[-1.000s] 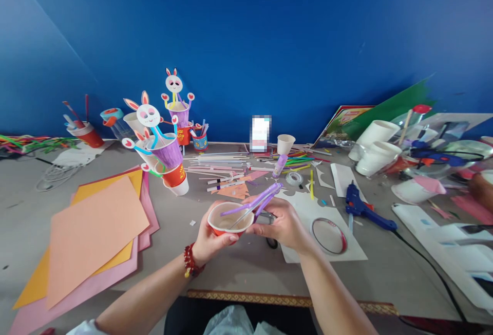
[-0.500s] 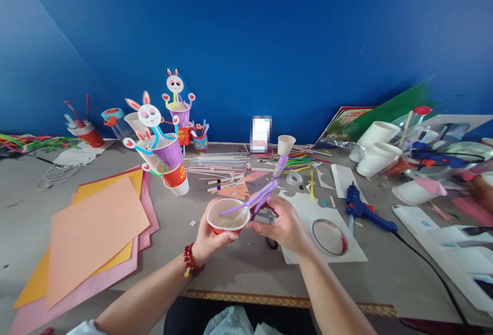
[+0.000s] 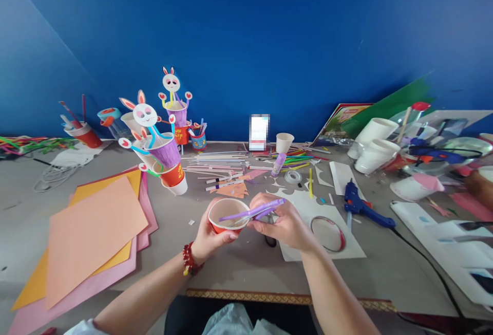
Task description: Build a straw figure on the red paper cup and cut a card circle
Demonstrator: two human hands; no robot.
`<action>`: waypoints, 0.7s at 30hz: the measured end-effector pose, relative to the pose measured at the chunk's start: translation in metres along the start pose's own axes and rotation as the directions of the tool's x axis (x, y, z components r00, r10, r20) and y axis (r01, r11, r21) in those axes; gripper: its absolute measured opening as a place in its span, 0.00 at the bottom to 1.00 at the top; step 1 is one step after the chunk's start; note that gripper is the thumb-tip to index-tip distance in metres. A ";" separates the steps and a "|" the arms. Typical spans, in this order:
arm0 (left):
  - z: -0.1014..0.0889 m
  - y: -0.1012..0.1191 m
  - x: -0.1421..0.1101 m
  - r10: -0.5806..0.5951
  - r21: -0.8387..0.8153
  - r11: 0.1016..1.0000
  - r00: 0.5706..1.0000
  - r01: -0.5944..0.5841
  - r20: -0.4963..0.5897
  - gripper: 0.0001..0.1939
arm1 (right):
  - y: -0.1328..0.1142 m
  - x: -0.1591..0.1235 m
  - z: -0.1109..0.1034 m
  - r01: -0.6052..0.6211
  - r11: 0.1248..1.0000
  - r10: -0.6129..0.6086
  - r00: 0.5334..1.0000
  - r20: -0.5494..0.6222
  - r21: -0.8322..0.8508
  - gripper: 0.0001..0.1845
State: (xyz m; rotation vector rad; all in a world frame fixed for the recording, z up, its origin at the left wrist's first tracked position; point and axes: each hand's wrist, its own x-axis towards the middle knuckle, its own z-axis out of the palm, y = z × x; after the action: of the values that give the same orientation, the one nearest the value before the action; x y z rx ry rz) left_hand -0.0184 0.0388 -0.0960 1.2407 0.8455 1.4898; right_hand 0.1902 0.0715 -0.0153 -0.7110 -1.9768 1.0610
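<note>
My left hand (image 3: pixel 210 238) is wrapped round a red paper cup (image 3: pixel 223 228), its white inside tilted towards me. Purple bendy straws (image 3: pixel 271 205) are pinched in my right hand (image 3: pixel 280 224), just right of the cup. One straw reaches over the rim into the cup. A thin pale, shiny piece lies beside the straws at the rim; I cannot make out what it is. Below my right hand shows a black loop (image 3: pixel 270 241), mostly hidden. Under my right forearm lies a white sheet (image 3: pixel 300 253) with a tape roll (image 3: pixel 327 233) on it.
Rabbit figures (image 3: pixel 145 114) on stacked cups stand at the back left, behind coloured paper sheets (image 3: pixel 96 237). Loose straws (image 3: pixel 217 157), a glue stick (image 3: pixel 278 164) and a white cup (image 3: pixel 284 142) are at the back. A blue glue gun (image 3: pixel 365 210) with its cord lies to the right.
The straws in my right hand have tipped down from a steep slant to lie flatter across the cup's rim. My left hand and the cup stay nearly in place.
</note>
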 end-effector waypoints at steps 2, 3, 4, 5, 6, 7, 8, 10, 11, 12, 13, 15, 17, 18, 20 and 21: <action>0.000 -0.003 0.000 -0.023 -0.008 1.000 1.000 0.023 -0.015 0.36 | -0.001 0.000 0.001 0.001 1.000 -0.001 1.000 -0.021 0.012 0.04; 0.000 -0.004 0.000 -0.032 -0.006 0.999 0.999 0.032 -0.024 0.37 | -0.001 0.000 0.002 -0.001 1.000 0.002 0.999 -0.033 0.019 0.04; 0.000 -0.004 0.000 -0.039 -0.001 0.999 0.999 0.039 -0.029 0.37 | -0.001 0.001 0.003 -0.008 1.000 0.009 0.999 -0.043 0.025 0.04; 0.000 -0.004 0.000 -0.043 0.005 0.999 0.999 0.043 -0.029 0.37 | -0.002 0.001 0.003 -0.018 0.999 0.019 0.998 -0.052 0.027 0.05; 0.000 -0.004 0.000 -0.044 0.009 0.999 0.999 0.045 -0.026 0.37 | -0.002 0.000 0.003 -0.029 0.999 0.031 0.998 -0.058 0.027 0.05; 0.000 -0.003 0.000 -0.040 0.011 0.999 0.999 0.041 -0.022 0.37 | -0.002 0.000 0.003 -0.042 0.999 0.044 0.997 -0.062 0.026 0.06; 0.000 -0.003 0.000 -0.034 0.009 0.999 0.999 0.034 -0.018 0.37 | -0.002 0.000 0.003 -0.056 0.998 0.057 0.996 -0.065 0.023 0.06; 0.000 -0.002 0.000 -0.026 0.003 1.000 1.000 0.026 -0.010 0.36 | -0.001 0.000 0.003 -0.087 0.996 0.088 0.994 -0.062 0.023 0.07; 0.000 -0.002 0.000 -0.023 0.000 1.000 1.000 0.023 -0.010 0.35 | -0.001 -0.001 0.003 -0.099 0.995 0.100 0.993 -0.060 0.028 0.08; 0.000 -0.002 0.000 -0.022 -0.001 1.000 1.000 0.022 -0.015 0.35 | -0.001 -0.001 0.003 -0.107 0.994 0.108 0.992 -0.060 0.032 0.09; 0.000 -0.002 0.000 -0.021 0.001 1.000 1.000 0.021 -0.022 0.35 | -0.001 -0.001 0.003 -0.107 0.994 0.109 0.992 -0.061 0.036 0.09; 0.000 -0.003 0.000 -0.021 0.006 1.000 0.999 0.022 -0.040 0.35 | -0.001 -0.001 0.003 -0.087 0.996 0.089 0.994 -0.070 0.032 0.10; 0.000 -0.005 0.000 -0.027 0.005 1.000 0.999 0.027 -0.039 0.35 | -0.002 0.000 0.003 -0.056 0.998 0.057 0.995 -0.080 0.015 0.11; -0.001 -0.005 0.000 -0.028 0.001 1.000 0.999 0.028 -0.034 0.34 | -0.002 0.000 0.003 -0.044 0.999 0.045 0.995 -0.084 0.005 0.11; -0.001 -0.005 -0.001 -0.022 -0.003 1.000 0.999 0.021 -0.031 0.33 | -0.002 0.001 0.003 -0.028 0.999 0.026 0.997 -0.079 -0.019 0.10; -0.001 -0.005 -0.001 -0.017 -0.002 1.000 0.999 0.016 -0.036 0.32 | -0.002 0.001 0.002 -0.023 0.999 0.021 0.997 -0.074 -0.034 0.09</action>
State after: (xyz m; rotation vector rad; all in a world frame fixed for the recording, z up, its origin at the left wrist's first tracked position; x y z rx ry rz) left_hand -0.0178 0.0396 -0.1013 1.2061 0.8757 1.5032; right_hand 0.1877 0.0702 -0.0144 -0.7812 -1.9327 1.0022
